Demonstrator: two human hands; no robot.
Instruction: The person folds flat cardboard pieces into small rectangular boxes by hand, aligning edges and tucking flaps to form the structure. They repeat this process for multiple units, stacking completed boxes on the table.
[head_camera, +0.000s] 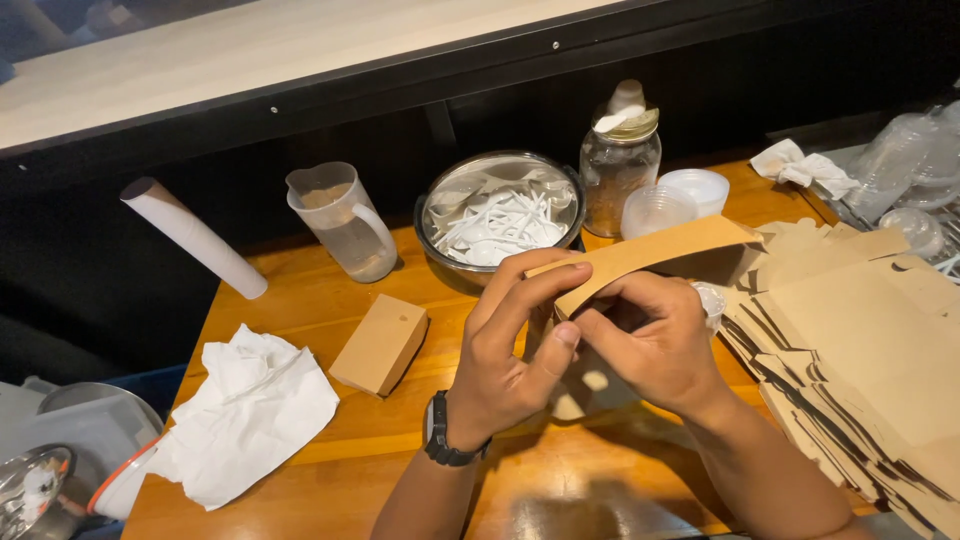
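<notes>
1. Nearest the camera, both forearms come up from the bottom edge, a black wristwatch (441, 445) worn on the left wrist.
2. The left hand (508, 345) and the right hand (648, 345) are held close together above the wooden table (300, 300), thumbs almost touching, both pinched on a flat brown cardboard box blank (655, 250).
3. The blank is raised off the table, directly beyond the knuckles. Its long axis runs from lower left, by the left fingertips, up and to the right, past the right hand. The left fingers are curled over its near end; the right thumb and fingers are pressed on it from beneath. The far right end is carried by neither hand, and the right hand is the nearer to it.
4. To the right, a fanned stack of unfolded box blanks (860, 340) is spread just beside the right forearm.
5. To the left, a folded cardboard box (380, 343) and a crumpled white paper (245, 415) are seen well apart from the hands.
6. Farther back stand a steel bowl of white plastic cutlery (498, 215), a clear jug (345, 222), a glass jar (619, 165), clear plastic cups (658, 208) and a white paper roll (192, 236).
</notes>
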